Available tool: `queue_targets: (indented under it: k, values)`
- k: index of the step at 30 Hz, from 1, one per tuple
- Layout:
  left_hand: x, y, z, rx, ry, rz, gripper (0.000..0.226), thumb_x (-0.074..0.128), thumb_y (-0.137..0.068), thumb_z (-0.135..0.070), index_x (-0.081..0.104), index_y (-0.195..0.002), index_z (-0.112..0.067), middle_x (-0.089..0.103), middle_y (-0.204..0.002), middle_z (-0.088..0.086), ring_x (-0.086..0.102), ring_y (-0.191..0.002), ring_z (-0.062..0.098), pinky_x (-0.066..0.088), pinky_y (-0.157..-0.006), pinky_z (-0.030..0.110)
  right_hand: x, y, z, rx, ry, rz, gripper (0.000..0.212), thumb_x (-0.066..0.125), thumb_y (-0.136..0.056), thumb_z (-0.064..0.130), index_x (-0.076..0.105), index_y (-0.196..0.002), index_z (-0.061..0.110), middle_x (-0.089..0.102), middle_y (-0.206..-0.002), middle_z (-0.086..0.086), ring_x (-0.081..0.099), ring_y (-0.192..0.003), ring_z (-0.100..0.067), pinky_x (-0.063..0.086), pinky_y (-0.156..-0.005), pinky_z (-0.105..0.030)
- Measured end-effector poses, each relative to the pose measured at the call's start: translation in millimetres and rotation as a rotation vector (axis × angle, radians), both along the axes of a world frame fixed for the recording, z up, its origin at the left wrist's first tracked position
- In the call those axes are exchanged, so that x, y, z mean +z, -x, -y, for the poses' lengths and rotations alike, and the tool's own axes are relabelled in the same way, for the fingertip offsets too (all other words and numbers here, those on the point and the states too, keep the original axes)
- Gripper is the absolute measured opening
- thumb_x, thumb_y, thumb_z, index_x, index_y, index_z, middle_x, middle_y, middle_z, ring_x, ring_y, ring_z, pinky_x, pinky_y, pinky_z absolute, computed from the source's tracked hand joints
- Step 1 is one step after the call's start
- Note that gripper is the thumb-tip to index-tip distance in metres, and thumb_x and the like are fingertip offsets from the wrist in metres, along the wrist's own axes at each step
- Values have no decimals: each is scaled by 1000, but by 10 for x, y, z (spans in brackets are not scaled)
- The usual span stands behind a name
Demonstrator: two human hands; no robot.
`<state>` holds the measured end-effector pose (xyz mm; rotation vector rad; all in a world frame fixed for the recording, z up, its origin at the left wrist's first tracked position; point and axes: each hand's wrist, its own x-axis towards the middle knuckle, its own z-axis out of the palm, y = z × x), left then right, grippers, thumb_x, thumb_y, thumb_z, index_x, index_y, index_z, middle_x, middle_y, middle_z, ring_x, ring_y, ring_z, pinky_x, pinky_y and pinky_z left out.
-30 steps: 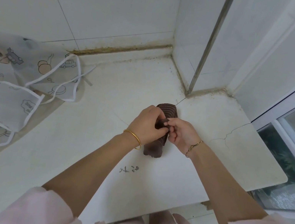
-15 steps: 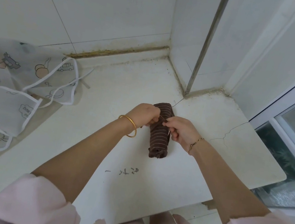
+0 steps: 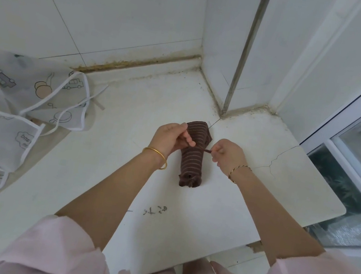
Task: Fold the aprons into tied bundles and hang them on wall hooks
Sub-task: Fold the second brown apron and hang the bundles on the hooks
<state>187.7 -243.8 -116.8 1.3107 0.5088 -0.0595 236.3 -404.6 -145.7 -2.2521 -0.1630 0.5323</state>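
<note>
A brown striped apron [image 3: 192, 162] lies rolled into a short bundle on the white counter [image 3: 223, 203], pointing away from me. A thin brown tie string [image 3: 203, 150] runs taut across its middle. My left hand [image 3: 170, 138] grips the string's left part beside the roll, fingers curled. My right hand [image 3: 227, 155] pinches the string's right end just to the right of the roll. No wall hooks are in view.
Several pale printed aprons with white trim [image 3: 11, 113] lie spread at the counter's left. Tiled walls meet in a corner behind, with a metal pipe [image 3: 246, 50] running down. A window frame [image 3: 356, 123] stands at the right, past the counter's edge.
My hands have moved apart from the middle of the roll, drawing the tie string out taut across it. The roll now lies flat and is more exposed.
</note>
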Motion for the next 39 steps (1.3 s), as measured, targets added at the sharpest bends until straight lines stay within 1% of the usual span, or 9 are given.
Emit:
queue_targets:
  k: [6,10,14,17,21,26,30,35,39]
  values:
    - [31,-48,46,-349,-351,-90,18,58,-89,-11,67,-89,4,62,-75,7,57,-71,18,49,-81,26,129,-37,38,81,146,80,9,55,-88,13,60,-84,19,64,-86,-4,63,-76,-27,52,-61,-33]
    - [-1,-63,136,-481,-700,-46,8,70,-81,-12,70,-88,-8,59,-73,-8,53,-64,4,44,-64,11,328,-49,12,21,-216,-35,11,64,-82,8,62,-79,18,68,-70,-2,61,-71,-12,47,-72,-23]
    - [-96,-106,166,-461,-723,-22,23,67,-85,-15,56,-66,-9,56,-65,3,51,-48,4,42,-56,15,371,-20,-37,-117,-500,-77,7,56,-92,18,60,-89,13,68,-73,-5,55,-57,-11,46,-59,-19]
    - [-104,-96,104,-432,-617,-30,24,61,-89,-15,60,-67,-7,62,-70,5,51,-45,-2,44,-58,12,329,-33,7,-348,-686,-121,12,40,-95,10,51,-95,15,67,-88,-15,55,-47,-19,45,-49,-25]
    - [-105,-78,75,-427,-492,-17,28,52,-95,-12,62,-69,-10,60,-67,1,53,-48,1,46,-60,13,218,84,-14,-61,-543,-145,32,40,-84,-12,49,-101,13,64,-93,-6,58,-44,-15,46,-45,-23]
    - [-121,-47,81,-376,-421,11,26,51,-95,-8,53,-70,-6,59,-67,6,55,-48,3,48,-59,15,126,182,-110,-7,-409,29,22,55,-86,-3,49,-99,14,59,-76,-2,57,-57,-8,50,-59,-21]
    - [-150,-47,102,-312,-513,37,25,56,-93,-9,50,-68,-6,56,-59,6,56,-45,4,48,-62,25,97,208,-119,42,-360,93,26,63,-80,-2,45,-91,14,61,-73,1,57,-56,1,46,-61,-11]
    - [-167,-47,136,-246,-597,25,22,61,-89,-12,56,-73,2,52,-64,13,53,-46,10,46,-63,32,30,239,-104,96,-249,207,21,61,-81,4,44,-86,16,67,-75,-17,58,-66,-27,46,-63,-19]
    - [-178,-59,171,-183,-688,-16,25,66,-85,-16,48,-67,-15,56,-65,8,53,-60,20,47,-65,31,18,255,-97,92,-181,285,18,67,-79,9,52,-86,15,57,-75,-3,49,-62,-11,40,-60,-10]
